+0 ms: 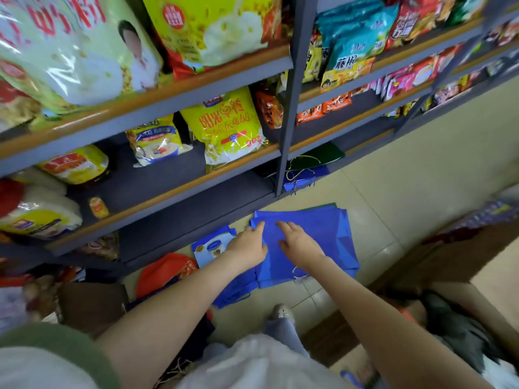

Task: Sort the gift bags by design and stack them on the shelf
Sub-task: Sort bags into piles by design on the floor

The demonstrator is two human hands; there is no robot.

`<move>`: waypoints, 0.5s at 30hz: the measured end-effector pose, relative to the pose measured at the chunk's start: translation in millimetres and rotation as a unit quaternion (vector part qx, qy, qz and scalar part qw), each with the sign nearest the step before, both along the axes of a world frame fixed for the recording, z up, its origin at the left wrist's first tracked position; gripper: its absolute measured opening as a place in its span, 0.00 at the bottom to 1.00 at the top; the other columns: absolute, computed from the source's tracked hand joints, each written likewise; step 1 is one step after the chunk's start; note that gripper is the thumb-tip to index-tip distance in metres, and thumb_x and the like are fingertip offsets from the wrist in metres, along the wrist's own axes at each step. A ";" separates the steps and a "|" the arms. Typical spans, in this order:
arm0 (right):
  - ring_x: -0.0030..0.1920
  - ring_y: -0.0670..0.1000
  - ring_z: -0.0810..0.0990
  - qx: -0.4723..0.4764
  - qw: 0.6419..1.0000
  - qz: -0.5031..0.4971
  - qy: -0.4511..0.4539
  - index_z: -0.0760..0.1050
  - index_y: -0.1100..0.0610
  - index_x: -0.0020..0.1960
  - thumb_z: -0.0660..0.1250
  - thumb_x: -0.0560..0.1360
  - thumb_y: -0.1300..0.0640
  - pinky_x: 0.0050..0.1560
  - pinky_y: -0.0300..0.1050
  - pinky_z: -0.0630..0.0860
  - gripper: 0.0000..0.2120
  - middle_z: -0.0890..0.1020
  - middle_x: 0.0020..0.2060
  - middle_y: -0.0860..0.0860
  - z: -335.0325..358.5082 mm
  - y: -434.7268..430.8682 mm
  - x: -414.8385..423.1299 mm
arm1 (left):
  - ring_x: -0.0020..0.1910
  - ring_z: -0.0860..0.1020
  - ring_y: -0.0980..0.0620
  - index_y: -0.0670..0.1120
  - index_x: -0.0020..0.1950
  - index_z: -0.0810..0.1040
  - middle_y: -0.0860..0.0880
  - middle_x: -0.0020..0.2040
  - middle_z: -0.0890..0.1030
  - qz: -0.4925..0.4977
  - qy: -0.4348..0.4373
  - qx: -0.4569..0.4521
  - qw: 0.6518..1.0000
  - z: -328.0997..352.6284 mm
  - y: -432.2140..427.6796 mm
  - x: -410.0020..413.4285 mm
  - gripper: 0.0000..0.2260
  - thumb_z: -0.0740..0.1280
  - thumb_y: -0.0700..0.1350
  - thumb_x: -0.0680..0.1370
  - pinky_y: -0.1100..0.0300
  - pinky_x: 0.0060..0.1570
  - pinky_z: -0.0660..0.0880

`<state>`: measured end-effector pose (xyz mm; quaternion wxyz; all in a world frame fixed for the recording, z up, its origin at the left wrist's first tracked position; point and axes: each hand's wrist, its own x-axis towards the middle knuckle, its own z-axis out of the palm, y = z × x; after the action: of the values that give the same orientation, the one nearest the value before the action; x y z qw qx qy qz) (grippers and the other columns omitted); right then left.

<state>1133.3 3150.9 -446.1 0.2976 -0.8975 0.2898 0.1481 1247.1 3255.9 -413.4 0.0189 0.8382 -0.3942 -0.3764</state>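
— What's hard to read here?

— The left hand [248, 243]. Its forefinger lies straight along the left edge of the blue gift bags [317, 228], but the other fingers are tucked out of sight, so I cannot tell whether they grip the edge.

— And the right hand [300, 242]?

— Flat on top of the stack, fingers relaxed and slightly apart, pressing and holding nothing.

— Where's the stack?

— On the floor [393, 178], just before the shelf [283, 122]. A printed bag [210, 245] lies beside it (partly under the left wrist), and a red bag [165, 269] is half hidden.
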 end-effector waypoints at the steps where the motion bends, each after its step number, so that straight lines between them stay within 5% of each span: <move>1: 0.69 0.55 0.64 -0.002 1.000 0.004 -0.001 0.55 0.56 0.76 0.56 0.81 0.57 0.57 0.51 0.71 0.24 0.64 0.71 0.54 3.7 -7.9 2.7 | 0.65 0.70 0.41 0.48 0.77 0.52 0.41 0.71 0.65 0.005 -0.004 0.000 1.000 3.2 -5.1 2.3 0.27 0.58 0.47 0.80 0.47 0.58 0.72; 7: 0.69 0.56 0.64 -0.014 0.999 -0.031 0.009 0.52 0.56 0.77 0.56 0.81 0.58 0.55 0.52 0.74 0.26 0.63 0.72 0.53 -23.0 -64.9 29.3 | 0.68 0.67 0.42 0.46 0.78 0.49 0.42 0.74 0.61 0.023 -0.036 0.005 0.999 -23.9 -46.8 32.4 0.27 0.56 0.48 0.81 0.49 0.59 0.70; 11: 0.68 0.57 0.64 -0.026 0.996 -0.082 -0.001 0.47 0.54 0.78 0.56 0.81 0.57 0.53 0.51 0.74 0.29 0.61 0.72 0.54 -95.9 -109.2 59.2 | 0.71 0.62 0.42 0.47 0.78 0.47 0.44 0.76 0.56 0.027 -0.074 0.004 0.997 -107.5 -92.1 64.5 0.28 0.57 0.49 0.82 0.48 0.62 0.70; 15: 0.73 0.56 0.57 -0.009 0.993 -0.109 -0.046 0.42 0.56 0.78 0.58 0.81 0.58 0.61 0.49 0.69 0.33 0.56 0.75 0.55 -199.5 -136.8 90.3 | 0.73 0.58 0.42 0.47 0.78 0.44 0.43 0.78 0.50 0.017 -0.115 -0.003 0.993 -213.8 -131.4 91.9 0.31 0.58 0.51 0.81 0.50 0.68 0.62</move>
<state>1223.6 3014.1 -645.6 0.3173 -0.8689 0.3734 0.0704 1339.0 3124.5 -627.2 -0.0177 0.8824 -0.3809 -0.2756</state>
